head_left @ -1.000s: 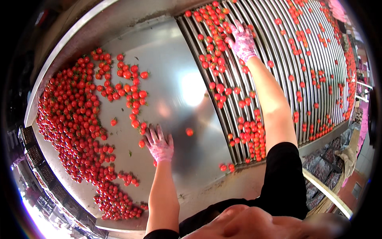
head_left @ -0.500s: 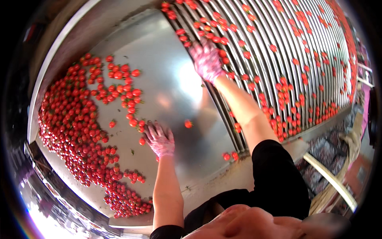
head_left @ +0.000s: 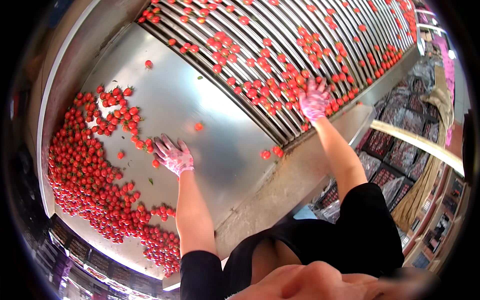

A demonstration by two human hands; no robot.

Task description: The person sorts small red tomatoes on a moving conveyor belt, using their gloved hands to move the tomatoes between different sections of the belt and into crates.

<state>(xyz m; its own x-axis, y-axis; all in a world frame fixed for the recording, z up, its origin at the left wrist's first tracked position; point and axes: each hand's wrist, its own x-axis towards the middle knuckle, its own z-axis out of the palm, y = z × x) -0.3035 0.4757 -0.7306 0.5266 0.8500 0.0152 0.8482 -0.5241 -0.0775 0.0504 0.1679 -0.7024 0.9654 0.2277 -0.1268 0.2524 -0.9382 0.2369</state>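
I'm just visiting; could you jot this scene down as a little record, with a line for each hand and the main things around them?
Left hand: gloved, spread over the metal sheet, fingertips near loose tomatoes
Right hand: gloved, fingers spread among tomatoes on the rollers; whether it grips any is unclear
Tomato heap: along the sheet's left side
Lone tomato: on bare metal, right of the left hand
Right side: a pale bar, dark crates beyond
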